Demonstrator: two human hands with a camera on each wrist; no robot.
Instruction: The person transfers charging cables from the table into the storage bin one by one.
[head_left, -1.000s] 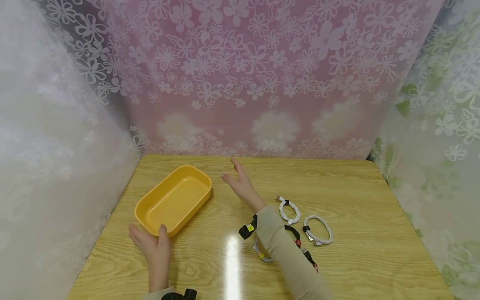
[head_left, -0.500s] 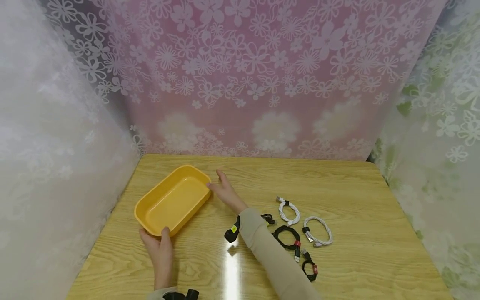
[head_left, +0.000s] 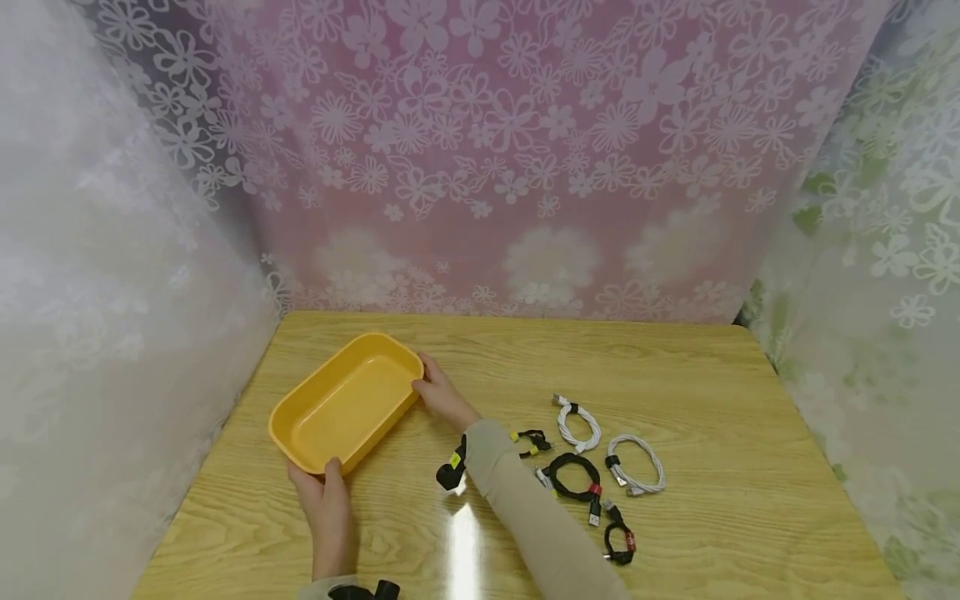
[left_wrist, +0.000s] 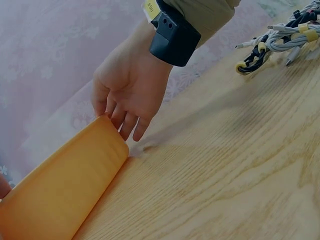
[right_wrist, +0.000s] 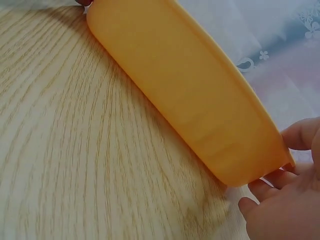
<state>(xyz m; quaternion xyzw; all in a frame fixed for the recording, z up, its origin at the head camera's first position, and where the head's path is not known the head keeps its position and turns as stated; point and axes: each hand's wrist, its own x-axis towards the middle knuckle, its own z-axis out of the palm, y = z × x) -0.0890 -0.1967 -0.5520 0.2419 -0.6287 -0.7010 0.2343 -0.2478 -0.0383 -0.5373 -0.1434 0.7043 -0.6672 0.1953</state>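
Note:
An empty yellow tray (head_left: 352, 404) lies slanted on the left part of the table in the head view. My left hand (head_left: 326, 517) grips its near corner, thumb at the rim. At the far right corner my right hand (head_left: 447, 400) pinches the rim between thumb and fingers. The left wrist view has the orange-looking tray side (left_wrist: 65, 180) with the right hand (left_wrist: 130, 85) at its far end. In the right wrist view, fingers of a hand (right_wrist: 285, 200) curl under the rim of the tray (right_wrist: 190, 95).
Right of my right forearm, several coiled cables lie on the wooden table (head_left: 712, 400): two white ones (head_left: 579, 425), (head_left: 636, 465), a black one with a red tie (head_left: 573, 477), a small black one (head_left: 619, 537) and others partly behind the sleeve. Patterned curtains (head_left: 510, 167) surround the table.
My right hand has come left and down from above the table onto the tray's right corner and grips it. My left hand has shifted slightly right against the near corner. The tray has barely moved.

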